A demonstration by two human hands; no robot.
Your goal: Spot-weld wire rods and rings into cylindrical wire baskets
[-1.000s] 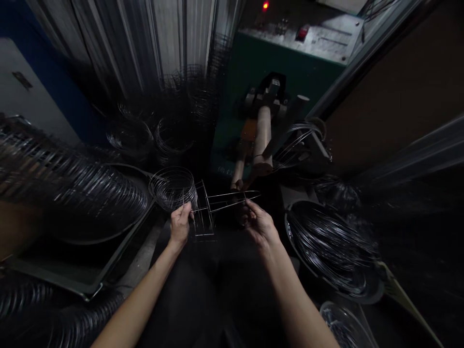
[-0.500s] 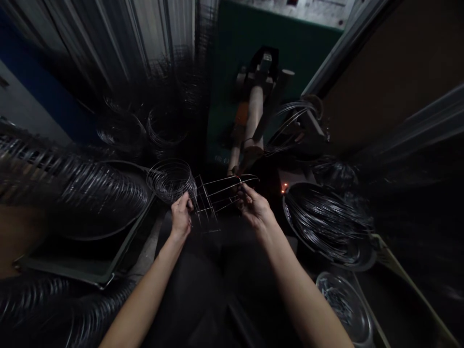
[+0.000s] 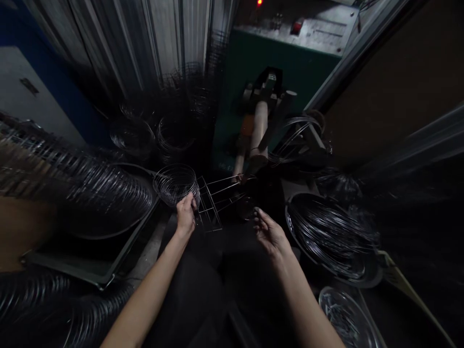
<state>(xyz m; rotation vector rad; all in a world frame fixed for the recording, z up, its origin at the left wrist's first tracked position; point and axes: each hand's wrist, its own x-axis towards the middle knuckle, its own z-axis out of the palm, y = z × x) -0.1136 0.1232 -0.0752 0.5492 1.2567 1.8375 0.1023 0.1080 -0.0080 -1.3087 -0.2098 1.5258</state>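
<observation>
My left hand (image 3: 186, 215) is closed around the near left side of a wire frame (image 3: 209, 202), made of thin crossed rods. The frame's far right end reaches the tip of a machine arm (image 3: 238, 169), under a thicker pale cylinder (image 3: 260, 126). My right hand (image 3: 268, 233) is apart from the frame, to its lower right, with fingers curled and tips pinched together. Anything between those fingertips is too dark to make out. A round wire coil or basket (image 3: 176, 181) stands just behind my left hand.
The green machine cabinet (image 3: 275, 58) rises ahead, with a red light (image 3: 259, 2) on top. A basin of wires (image 3: 326, 237) sits at right, above a clear bowl of small metal pieces (image 3: 340, 314). Stacked wire rings (image 3: 105, 179) lie at left over a green-edged tray (image 3: 72, 270).
My right hand has let go of the wire frame and drawn back down and right. The left hand keeps its hold. The view has tilted up, showing more of the cabinet top.
</observation>
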